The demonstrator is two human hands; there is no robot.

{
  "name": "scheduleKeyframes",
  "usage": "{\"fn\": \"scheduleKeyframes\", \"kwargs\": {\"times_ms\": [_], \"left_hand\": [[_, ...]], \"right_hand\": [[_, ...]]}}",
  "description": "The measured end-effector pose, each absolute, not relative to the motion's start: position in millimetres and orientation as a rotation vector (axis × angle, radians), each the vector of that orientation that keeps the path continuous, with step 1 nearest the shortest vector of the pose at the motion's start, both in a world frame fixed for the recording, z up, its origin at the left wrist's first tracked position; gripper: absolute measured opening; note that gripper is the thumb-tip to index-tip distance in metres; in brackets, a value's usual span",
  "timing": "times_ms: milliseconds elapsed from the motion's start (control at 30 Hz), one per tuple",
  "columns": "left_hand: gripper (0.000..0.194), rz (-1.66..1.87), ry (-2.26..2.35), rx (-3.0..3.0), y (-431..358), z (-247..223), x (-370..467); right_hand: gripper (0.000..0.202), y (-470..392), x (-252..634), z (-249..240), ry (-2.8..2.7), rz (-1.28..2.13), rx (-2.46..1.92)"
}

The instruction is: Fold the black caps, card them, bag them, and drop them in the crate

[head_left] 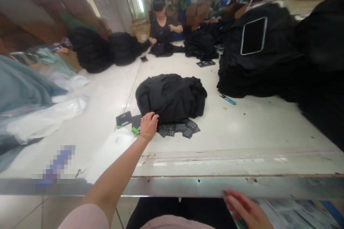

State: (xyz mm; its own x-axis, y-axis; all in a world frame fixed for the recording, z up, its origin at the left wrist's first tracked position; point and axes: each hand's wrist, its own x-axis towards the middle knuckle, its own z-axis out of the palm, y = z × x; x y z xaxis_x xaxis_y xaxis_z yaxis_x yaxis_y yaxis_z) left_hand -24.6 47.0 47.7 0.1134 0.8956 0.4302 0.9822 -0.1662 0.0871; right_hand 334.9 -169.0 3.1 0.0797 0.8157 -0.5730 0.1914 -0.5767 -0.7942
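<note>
A folded stack of black garments point(169, 94) lies on the middle of the table. My left hand point(149, 125) is at its near left corner, with fingers curled on the cloth; the fingertips are partly hidden. Under and in front of the stack, several black printed tags point(179, 127) are fanned out. To the left of that hand are larger black cards point(124, 118) with green bits at their edges. My right hand point(245, 209) is low at the table's front edge, blurred, its fingers loosely apart with nothing in them.
Blue thread snips point(228, 100) lie right of the stack. A tablet point(254, 35) rests on a tall black garment pile point(258, 71). White plastic bags point(48, 118) cover the left side. A measuring tape point(209, 158) runs along the front. Across the table, a person point(163, 28) handles black cloth.
</note>
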Motion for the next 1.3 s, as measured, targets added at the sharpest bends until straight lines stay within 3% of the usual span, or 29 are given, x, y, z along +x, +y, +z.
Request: {"fn": "scheduleKeyframes", "kwargs": {"times_ms": [100, 200, 267, 333, 433, 567, 667, 800, 900, 1067, 1200, 1300], "left_hand": [[0.024, -0.655, -1.844, -2.158, 45.7, 56.1, -32.6], [0.030, -0.676, -1.879, -2.149, 37.6, 56.3, -33.5], [0.043, -0.623, -1.909, -2.178, 33.6, 52.4, -30.0], [0.055, -0.565, -1.958, -2.167, 34.2, 47.4, -25.1], [0.057, -0.554, -2.028, -2.094, 42.8, 43.7, -21.5], [0.041, -0.688, -2.000, -2.088, 52.2, 58.8, -37.4], [0.028, -0.882, -1.943, -2.015, 43.8, 85.5, -60.8], [0.027, -1.007, -1.923, -2.146, 7.9, 105.4, -57.7], [0.025, -0.811, -1.856, -2.657, -22.6, 84.6, -8.8], [0.049, -0.445, -1.814, -2.904, -38.6, 25.0, 70.4], [0.017, -0.388, -1.896, -2.728, -25.9, 13.2, 76.2], [0.013, -0.472, -1.885, -2.601, -13.0, 26.6, 66.5]], "right_hand": [[0.047, -74.8, 276.3, 21.8, -1.325, 1.019, -1.689], [0.059, 16.8, 218.7, 27.8, -1.629, 0.476, -1.481], [0.066, 59.9, 193.7, 25.0, -1.730, 0.261, -1.488], [0.059, 87.1, 184.6, 22.7, -1.766, 0.138, -1.504], [0.044, 108.5, 196.6, 30.1, -1.782, 0.081, -1.448], [0.037, 115.8, 234.3, 60.9, -1.839, 0.036, -1.357], [0.031, 98.1, 266.7, 83.4, -1.810, -0.079, -1.306], [0.031, 49.3, 303.5, 86.9, -1.786, -0.230, -1.291], [0.033, 25.4, 315.5, 71.2, -1.972, -0.255, -1.349], [0.031, 29.3, 330.1, 58.4, -2.095, -0.261, -1.569], [0.026, 25.9, 360.1, 63.4, -2.195, -0.250, -1.655], [0.018, 22.2, 379.5, 60.8, -2.235, -0.229, -1.732]]}}
